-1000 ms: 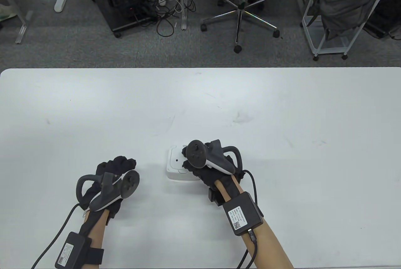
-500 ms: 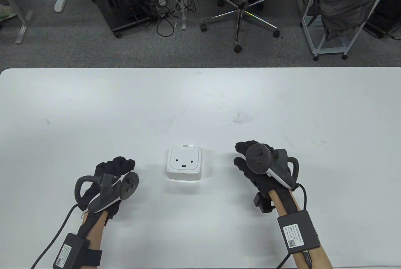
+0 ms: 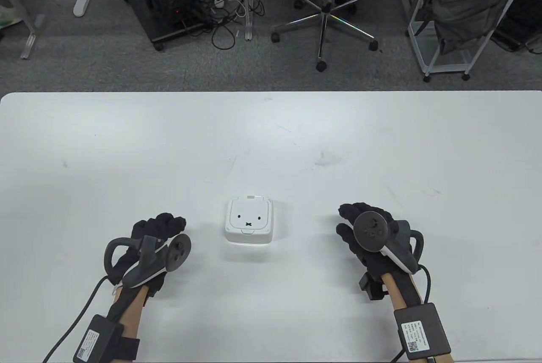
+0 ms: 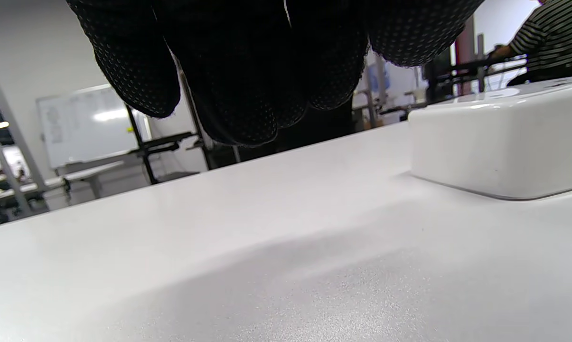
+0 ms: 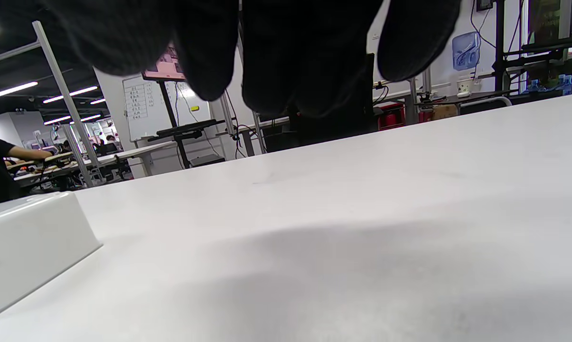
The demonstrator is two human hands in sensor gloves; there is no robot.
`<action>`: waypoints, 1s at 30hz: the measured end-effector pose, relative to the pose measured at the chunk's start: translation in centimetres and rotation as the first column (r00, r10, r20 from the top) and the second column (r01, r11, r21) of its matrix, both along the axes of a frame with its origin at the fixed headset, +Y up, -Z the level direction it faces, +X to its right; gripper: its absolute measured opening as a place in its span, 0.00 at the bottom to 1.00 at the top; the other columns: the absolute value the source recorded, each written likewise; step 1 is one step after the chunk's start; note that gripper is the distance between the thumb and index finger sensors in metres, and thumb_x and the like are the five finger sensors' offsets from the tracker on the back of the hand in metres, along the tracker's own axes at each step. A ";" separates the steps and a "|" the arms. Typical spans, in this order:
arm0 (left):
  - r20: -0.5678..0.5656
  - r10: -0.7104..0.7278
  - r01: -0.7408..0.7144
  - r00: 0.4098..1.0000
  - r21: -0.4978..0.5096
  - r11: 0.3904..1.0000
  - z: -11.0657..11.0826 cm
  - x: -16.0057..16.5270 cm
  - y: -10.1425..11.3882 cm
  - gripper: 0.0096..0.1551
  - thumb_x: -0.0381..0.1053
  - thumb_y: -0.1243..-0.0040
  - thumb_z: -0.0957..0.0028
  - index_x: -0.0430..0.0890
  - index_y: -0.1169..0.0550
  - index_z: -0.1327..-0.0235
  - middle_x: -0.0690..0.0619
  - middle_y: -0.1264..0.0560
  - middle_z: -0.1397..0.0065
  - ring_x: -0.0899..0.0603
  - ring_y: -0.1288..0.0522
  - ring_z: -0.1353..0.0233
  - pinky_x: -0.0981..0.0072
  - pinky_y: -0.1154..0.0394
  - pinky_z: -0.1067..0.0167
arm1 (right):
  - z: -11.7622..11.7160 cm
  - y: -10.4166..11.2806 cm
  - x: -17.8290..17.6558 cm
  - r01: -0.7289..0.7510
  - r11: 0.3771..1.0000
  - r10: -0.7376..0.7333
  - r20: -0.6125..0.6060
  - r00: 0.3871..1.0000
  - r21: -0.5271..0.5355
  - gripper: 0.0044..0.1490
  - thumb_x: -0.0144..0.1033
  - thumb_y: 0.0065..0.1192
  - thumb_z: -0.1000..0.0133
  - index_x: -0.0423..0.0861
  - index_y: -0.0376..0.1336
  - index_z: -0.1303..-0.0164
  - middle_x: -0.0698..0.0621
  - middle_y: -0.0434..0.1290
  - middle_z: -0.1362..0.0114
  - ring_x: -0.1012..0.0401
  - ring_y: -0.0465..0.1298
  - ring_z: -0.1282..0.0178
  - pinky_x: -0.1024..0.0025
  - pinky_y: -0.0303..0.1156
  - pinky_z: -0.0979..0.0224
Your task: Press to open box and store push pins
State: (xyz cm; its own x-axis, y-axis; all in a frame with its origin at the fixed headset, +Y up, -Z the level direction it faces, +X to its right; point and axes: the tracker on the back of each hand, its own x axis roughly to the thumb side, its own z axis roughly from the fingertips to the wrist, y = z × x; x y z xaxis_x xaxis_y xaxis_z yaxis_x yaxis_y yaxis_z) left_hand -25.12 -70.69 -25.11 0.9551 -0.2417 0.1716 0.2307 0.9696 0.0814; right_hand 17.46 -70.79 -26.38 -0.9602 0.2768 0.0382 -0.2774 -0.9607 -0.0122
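A small white box (image 3: 249, 220) with a rabbit face on its lid stands on the white table (image 3: 271, 134), near the front middle. Its lid is down. It also shows at the right of the left wrist view (image 4: 504, 142) and at the lower left of the right wrist view (image 5: 24, 242). My left hand (image 3: 163, 223) rests left of the box, apart from it, fingers (image 4: 248, 95) loosely curled and holding nothing. My right hand (image 3: 349, 221) rests right of the box, apart from it, fingers (image 5: 286, 71) holding nothing. No push pins are in view.
Beyond the table's far edge stand an office chair (image 3: 326, 3), a white rack (image 3: 461, 20) and a black equipment stand with cables (image 3: 178, 3). Nothing but the box and my hands is seen on the table.
My right hand has left the top of the box and moved right and toward the front edge. The box lid now shows, shut. My left hand has barely moved.
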 end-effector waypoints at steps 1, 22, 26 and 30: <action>0.000 -0.005 0.005 1.000 -0.002 1.000 0.0 0.1 -0.1 0.29 0.62 0.50 0.44 0.57 0.25 0.30 0.54 0.24 0.24 0.48 0.17 0.35 0.45 0.24 0.26 | 0.0 -0.1 0.0 0.003 1.000 -0.003 -0.002 1.000 -0.008 0.34 0.54 0.55 0.47 0.56 0.61 0.29 0.48 0.68 0.21 0.44 0.69 0.23 0.34 0.60 0.20; -0.026 0.007 -0.007 1.000 -0.010 1.000 0.3 -0.3 0.2 0.28 0.62 0.50 0.43 0.57 0.26 0.30 0.54 0.24 0.24 0.48 0.17 0.35 0.45 0.24 0.26 | 0.0 -0.4 0.2 0.049 0.999 -0.049 -0.011 0.999 0.000 0.34 0.54 0.55 0.47 0.55 0.61 0.30 0.48 0.69 0.21 0.45 0.70 0.23 0.34 0.61 0.20; -0.033 0.014 -0.015 0.999 -0.041 0.999 0.1 -0.5 -0.4 0.29 0.62 0.50 0.44 0.57 0.25 0.30 0.54 0.24 0.24 0.48 0.17 0.35 0.45 0.24 0.26 | 0.0 -0.7 0.2 0.064 0.998 -0.064 -0.016 0.998 -0.006 0.34 0.54 0.55 0.47 0.55 0.61 0.30 0.48 0.69 0.21 0.45 0.70 0.23 0.34 0.61 0.20; -0.037 0.013 -0.015 0.999 -0.058 0.998 -0.1 -0.7 -0.7 0.29 0.62 0.50 0.43 0.57 0.25 0.30 0.54 0.24 0.24 0.48 0.17 0.35 0.45 0.24 0.26 | 0.0 -0.7 0.2 0.055 0.998 -0.055 -0.016 0.998 -0.003 0.34 0.54 0.55 0.47 0.55 0.62 0.30 0.48 0.69 0.21 0.45 0.70 0.23 0.34 0.61 0.20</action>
